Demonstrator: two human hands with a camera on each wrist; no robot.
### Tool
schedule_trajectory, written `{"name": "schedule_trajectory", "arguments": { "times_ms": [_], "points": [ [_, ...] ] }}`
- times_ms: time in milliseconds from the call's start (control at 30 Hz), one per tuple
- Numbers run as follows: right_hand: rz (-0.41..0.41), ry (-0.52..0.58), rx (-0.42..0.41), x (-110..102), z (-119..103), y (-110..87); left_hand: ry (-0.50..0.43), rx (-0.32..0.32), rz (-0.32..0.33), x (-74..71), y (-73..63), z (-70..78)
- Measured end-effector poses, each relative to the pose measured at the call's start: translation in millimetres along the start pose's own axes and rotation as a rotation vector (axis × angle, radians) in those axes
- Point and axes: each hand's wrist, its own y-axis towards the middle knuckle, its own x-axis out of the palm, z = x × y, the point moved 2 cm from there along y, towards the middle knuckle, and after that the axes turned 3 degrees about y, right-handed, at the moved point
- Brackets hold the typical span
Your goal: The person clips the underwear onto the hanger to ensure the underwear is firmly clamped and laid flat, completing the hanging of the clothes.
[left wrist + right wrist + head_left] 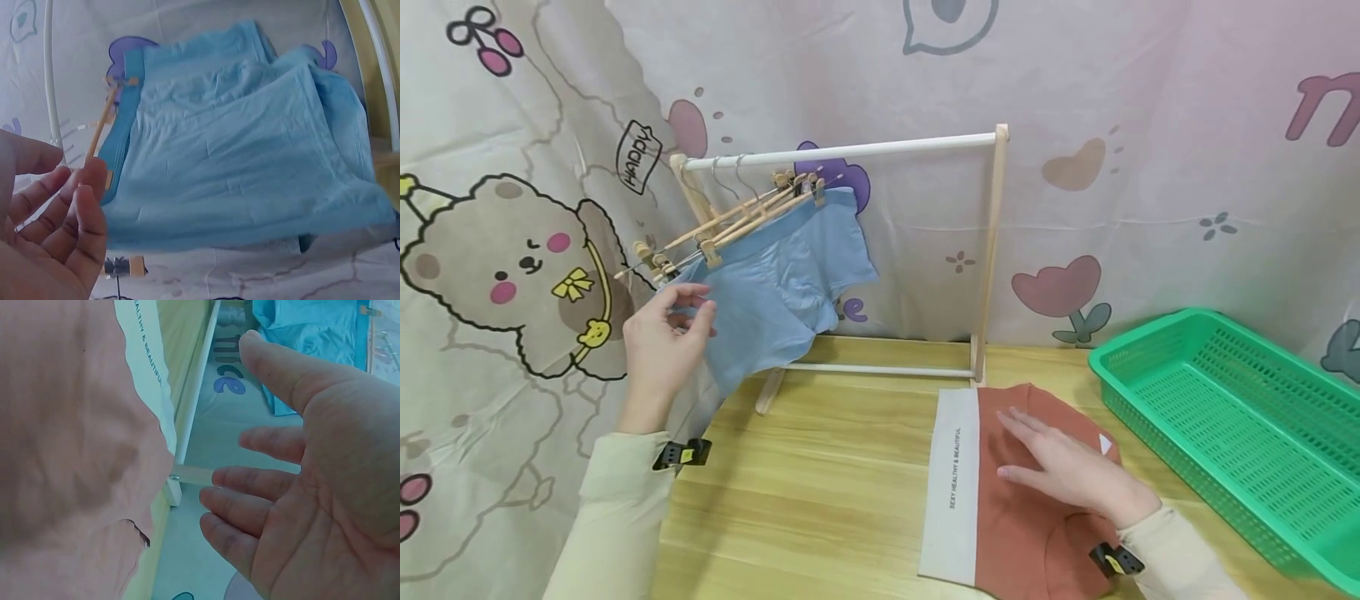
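Light-blue boxer briefs (767, 287) hang by their waistband from a wooden clip hanger (762, 222) at the left end of a small rack. My left hand (658, 346) is in front of their near end, below a hanger clip (711, 252), with a gap between thumb and forefinger. In the left wrist view its loosely bent fingers (87, 219) overlap the end of the hanger and grip nothing. My right hand (1063, 467), fingers extended, is over rust-red underwear (1011, 533) with a wide white printed waistband (951, 492), laid flat on the table.
The rack's white rail (880, 150) and wooden post (992, 250) stand at the back. Other clip hangers (700, 229) crowd behind the briefs. At right is a green perforated basket (1138, 387). A printed cloth (1150, 167) covers the wall behind the wooden table (805, 492).
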Motion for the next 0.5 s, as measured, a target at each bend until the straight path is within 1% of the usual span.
{"name": "schedule_trajectory", "arguments": {
  "times_ms": [100,233,367,500],
  "points": [
    [0.013,-0.002,-0.014,-1,0,2.3,0.012,-0.007,0.010,-5.4,4.6,-4.2],
    [0.049,-0.013,-0.061,-4,-4,6.0,0.021,-0.016,0.031,-14.4,11.8,-6.8],
    [0.087,-0.006,-0.097,-9,-10,8.8,0.048,-0.013,0.079,-24.6,22.1,-6.4],
    [0.101,0.015,-0.123,-12,-16,12.1,0.065,-0.014,0.133,-34.5,34.6,-6.0]
  ]
}}
